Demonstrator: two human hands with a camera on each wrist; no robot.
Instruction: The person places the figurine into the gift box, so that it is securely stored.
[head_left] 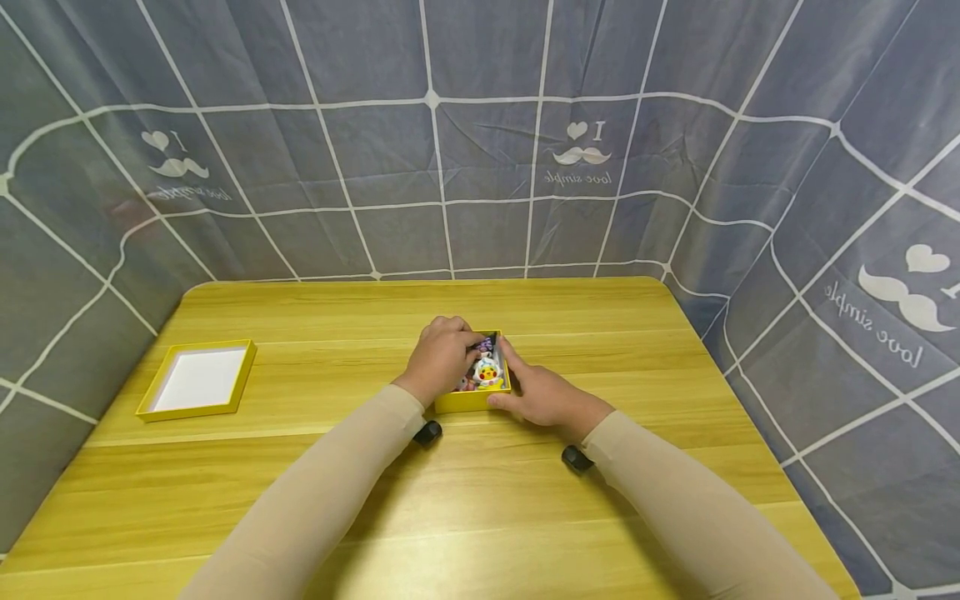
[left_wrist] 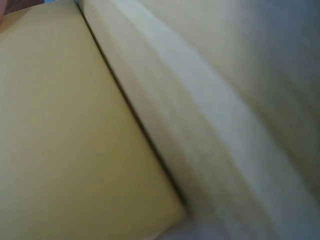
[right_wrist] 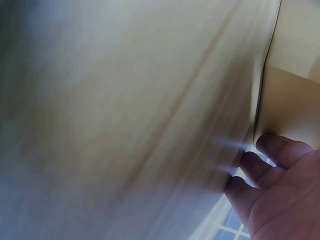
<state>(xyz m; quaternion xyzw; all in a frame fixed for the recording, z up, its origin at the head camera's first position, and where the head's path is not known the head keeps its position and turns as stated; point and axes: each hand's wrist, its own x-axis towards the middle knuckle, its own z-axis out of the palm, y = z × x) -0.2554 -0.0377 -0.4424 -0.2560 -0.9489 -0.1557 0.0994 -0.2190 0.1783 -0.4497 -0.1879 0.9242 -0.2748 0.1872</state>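
Note:
In the head view a small yellow box (head_left: 467,402) sits mid-table, filled with small cartoon figures. Plainest among them is a yellow-faced figure with a white hood (head_left: 489,372); purple and pink items show beside it. My left hand (head_left: 442,358) reaches over the box's left side, its fingers bent down among the figures. Whether those fingers pinch one, I cannot tell. My right hand (head_left: 543,392) holds the box at its right near corner, thumb on the front wall. In the right wrist view, bent fingers (right_wrist: 282,150) touch the box wall (right_wrist: 290,100). The left wrist view shows the box's plain side (left_wrist: 75,130).
A shallow yellow lid (head_left: 197,379) with a white inside lies at the left of the wooden table (head_left: 480,500). A grey curtain (head_left: 487,167) with white lines hangs behind the table and along its sides.

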